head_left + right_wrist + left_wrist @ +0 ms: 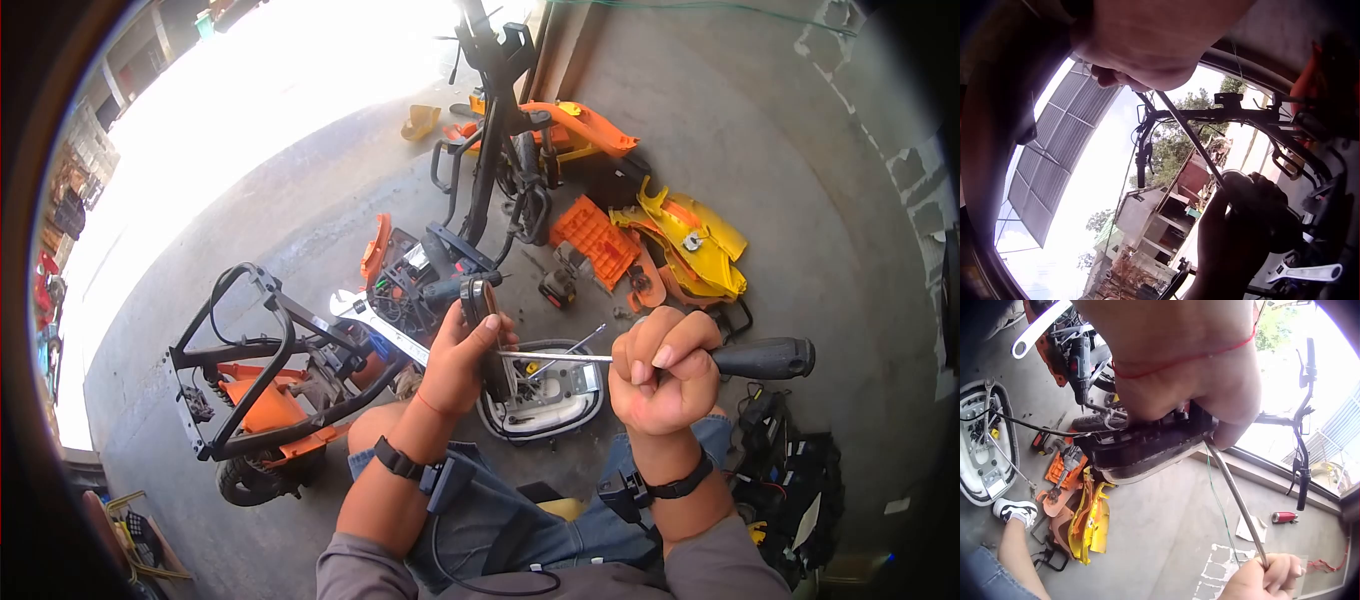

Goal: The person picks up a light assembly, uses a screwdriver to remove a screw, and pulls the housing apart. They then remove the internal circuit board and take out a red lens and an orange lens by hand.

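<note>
A dark elongated part with a pale rim, like a lamp housing (1147, 450), is gripped in my left hand (458, 365), upright in the head view. My right hand (665, 370) curls round a long screwdriver, its black handle (765, 358) sticking out to the right. The metal shaft (560, 356) runs left to the housing's edge by my left fingers; in the left wrist view the shaft (1239, 499) meets the housing's end. Whether the tip is inside a seam is hidden. Below the hands lies a white-rimmed oval part (548, 430) with a wrench across it.
An adjustable wrench (372, 318) lies left of the left hand, near a black frame (290, 345) with a wheel. Ahead stand a dark scooter stem (490, 150), a drill (555, 290), and orange and yellow panels (700, 245). Black parts (790, 470) lie at the right.
</note>
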Tool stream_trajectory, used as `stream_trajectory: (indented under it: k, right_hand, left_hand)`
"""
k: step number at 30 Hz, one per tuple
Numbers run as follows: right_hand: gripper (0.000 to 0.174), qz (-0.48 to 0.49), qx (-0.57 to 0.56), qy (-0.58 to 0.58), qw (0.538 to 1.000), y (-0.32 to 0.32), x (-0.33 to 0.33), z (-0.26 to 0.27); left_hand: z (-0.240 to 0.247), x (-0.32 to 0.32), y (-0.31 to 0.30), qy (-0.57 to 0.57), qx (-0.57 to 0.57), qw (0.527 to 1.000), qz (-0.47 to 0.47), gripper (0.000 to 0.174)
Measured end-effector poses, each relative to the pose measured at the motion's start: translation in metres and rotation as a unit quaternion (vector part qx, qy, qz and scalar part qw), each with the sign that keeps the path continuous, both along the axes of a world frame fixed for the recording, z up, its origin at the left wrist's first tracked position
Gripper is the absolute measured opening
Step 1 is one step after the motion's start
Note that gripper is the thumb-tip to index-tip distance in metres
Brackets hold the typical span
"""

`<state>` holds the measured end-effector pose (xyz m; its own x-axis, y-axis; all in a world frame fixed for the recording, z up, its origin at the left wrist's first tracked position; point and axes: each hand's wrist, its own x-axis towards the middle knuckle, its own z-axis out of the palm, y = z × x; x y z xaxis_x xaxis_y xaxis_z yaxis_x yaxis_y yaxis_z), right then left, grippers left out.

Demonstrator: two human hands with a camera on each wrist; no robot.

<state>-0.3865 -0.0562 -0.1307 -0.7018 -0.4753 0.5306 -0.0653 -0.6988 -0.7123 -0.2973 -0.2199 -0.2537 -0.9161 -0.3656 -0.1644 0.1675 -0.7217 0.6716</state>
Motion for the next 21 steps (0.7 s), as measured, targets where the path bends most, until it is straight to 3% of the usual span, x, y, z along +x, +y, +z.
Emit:
stream_trajectory:
  k: [6,8,12,14,17,21]
  right_hand:
    - [0.008,0.001,0.002,0.0,1.0,0.01,-0.001,-0.001]
    - [0.007,-0.01,0.018,0.036,0.999,0.012,0.004,0.0]
    - [0.021,-0.053,0.04,0.212,0.975,0.015,0.028,-0.001]
    - [0.022,-0.087,0.015,0.198,0.976,0.017,0.043,-0.021]
    - [0.018,-0.108,-0.012,0.209,0.972,0.017,0.047,-0.034]
    - [0.007,-0.066,-0.036,0.005,0.997,0.027,0.021,-0.028]
  left_hand:
    - [0.001,-0.005,0.006,0.0,0.007,1.0,-0.014,0.042]
    - [0.001,-0.007,0.009,0.0,0.012,1.0,-0.004,0.04]
    - [0.0,-0.014,0.016,0.013,0.021,1.0,0.011,0.039]
    - [0.0,-0.018,0.016,0.0,-0.008,0.998,0.06,0.036]
    - [0.0,-0.018,0.014,-0.018,-0.02,0.998,0.059,0.033]
    - [0.0,-0.014,0.012,-0.003,-0.016,1.0,0.02,0.038]
